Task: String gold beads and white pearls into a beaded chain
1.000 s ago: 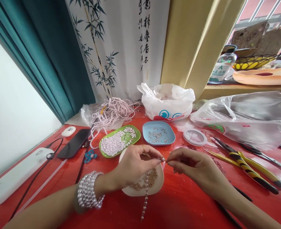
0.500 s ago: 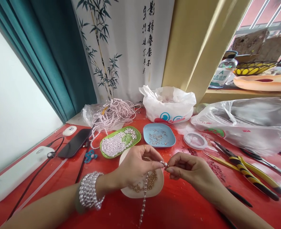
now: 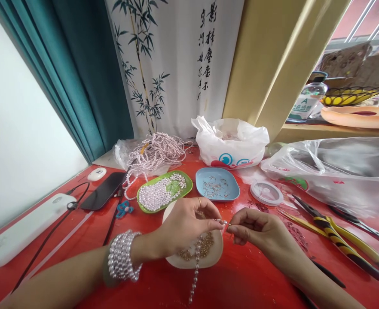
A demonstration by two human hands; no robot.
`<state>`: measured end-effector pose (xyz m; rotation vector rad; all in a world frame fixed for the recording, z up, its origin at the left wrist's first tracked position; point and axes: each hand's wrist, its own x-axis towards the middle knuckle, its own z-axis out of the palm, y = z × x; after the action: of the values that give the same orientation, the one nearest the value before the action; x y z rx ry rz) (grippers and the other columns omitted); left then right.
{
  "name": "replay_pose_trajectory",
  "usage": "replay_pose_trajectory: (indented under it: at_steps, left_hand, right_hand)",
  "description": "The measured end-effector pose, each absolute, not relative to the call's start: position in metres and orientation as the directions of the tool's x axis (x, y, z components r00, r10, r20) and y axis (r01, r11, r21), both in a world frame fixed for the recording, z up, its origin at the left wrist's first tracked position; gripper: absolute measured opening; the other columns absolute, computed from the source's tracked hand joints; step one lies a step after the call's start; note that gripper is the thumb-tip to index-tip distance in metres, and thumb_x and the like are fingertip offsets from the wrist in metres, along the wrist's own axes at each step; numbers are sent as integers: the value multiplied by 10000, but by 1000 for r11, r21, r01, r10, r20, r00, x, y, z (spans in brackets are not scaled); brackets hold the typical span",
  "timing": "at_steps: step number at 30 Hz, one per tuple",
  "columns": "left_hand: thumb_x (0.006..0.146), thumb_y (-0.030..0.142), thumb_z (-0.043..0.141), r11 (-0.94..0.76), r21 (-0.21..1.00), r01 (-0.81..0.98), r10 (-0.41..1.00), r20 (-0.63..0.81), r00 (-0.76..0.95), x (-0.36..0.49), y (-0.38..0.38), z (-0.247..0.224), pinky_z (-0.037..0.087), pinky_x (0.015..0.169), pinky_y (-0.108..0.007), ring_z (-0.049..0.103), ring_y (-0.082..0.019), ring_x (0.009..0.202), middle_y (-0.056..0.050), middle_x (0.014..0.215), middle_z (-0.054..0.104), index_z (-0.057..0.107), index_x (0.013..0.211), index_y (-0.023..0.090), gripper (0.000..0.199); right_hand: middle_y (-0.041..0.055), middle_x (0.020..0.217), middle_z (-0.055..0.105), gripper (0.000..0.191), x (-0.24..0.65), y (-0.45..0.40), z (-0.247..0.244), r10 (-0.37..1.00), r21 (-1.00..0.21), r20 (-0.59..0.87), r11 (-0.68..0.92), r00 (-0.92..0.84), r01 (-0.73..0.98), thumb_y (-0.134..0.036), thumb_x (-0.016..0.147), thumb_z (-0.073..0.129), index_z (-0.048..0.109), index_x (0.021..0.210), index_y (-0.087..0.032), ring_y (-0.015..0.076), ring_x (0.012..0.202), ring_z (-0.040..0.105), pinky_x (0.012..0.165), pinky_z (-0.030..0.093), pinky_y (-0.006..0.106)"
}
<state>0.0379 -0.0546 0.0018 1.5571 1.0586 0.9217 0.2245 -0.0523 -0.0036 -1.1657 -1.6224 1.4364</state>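
My left hand (image 3: 189,223) pinches the end of a beaded string (image 3: 196,262) between thumb and forefinger. Pale pearl beads make up the string, with smaller beads between them, and it hangs down over the front of a cream dish (image 3: 217,253). At the fingertips a pearl bead (image 3: 224,222) sticks out. Just to its right, my right hand (image 3: 250,225) has thumb and forefinger closed on a tiny gold bead (image 3: 229,224). A short gap separates the two hands. Loose gold beads (image 3: 205,244) lie in the dish, partly hidden by my left hand.
Behind my hands are a green tray (image 3: 189,182) of pearl beads and a blue tray (image 3: 202,193) with small metal pieces. Pliers (image 3: 334,234) and scissors (image 3: 360,221) lie right. A phone (image 3: 102,191) and white power bank (image 3: 28,227) lie left. Plastic bags (image 3: 231,146) stand behind.
My right hand has drawn slightly away from the left, opening a small gap between the fingertips. The whole view has shifted a little, so everything sits slightly further right.
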Motion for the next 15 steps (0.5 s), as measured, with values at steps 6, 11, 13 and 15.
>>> replay_pose_trajectory:
  at_steps: [6, 11, 13, 15]
  left_hand:
    - [638, 222, 695, -66, 995, 72, 933, 36, 359, 39, -55, 5, 472, 675, -273, 593, -135, 721, -48, 776, 636, 618, 750, 119, 171]
    - [621, 210, 706, 0, 999, 44, 933, -16, 360, 40, -53, 7, 473, 682, -273, 602, -134, 712, -48, 767, 645, 624, 731, 117, 166]
    - [616, 222, 713, 30, 998, 48, 929, -46, 366, 40, -52, 7, 470, 668, -269, 598, -133, 705, -49, 770, 648, 633, 727, 118, 172]
    - [607, 237, 722, 59, 996, 62, 927, -77, 366, 39, -52, 6, 466, 649, -264, 594, -131, 693, -49, 761, 649, 642, 722, 120, 183]
  right_hand:
    - [-17, 533, 591, 219, 223, -52, -6, 925, -986, -99, -40, -368, 164, -352, 659, 703, 601, 639, -159, 81, 497, 534, 505, 446, 198]
    - [-17, 521, 598, 261, 221, -51, -7, 905, -987, -150, -113, -397, 114, -371, 617, 733, 588, 631, -154, 78, 463, 547, 476, 450, 195]
    - [-19, 516, 595, 283, 220, -52, -7, 902, -987, -157, -129, -401, 96, -391, 607, 734, 583, 625, -153, 72, 441, 542, 453, 441, 189]
    - [-18, 523, 603, 303, 218, -53, -6, 900, -985, -172, -153, -401, 79, -406, 589, 740, 577, 620, -153, 66, 423, 537, 433, 431, 184]
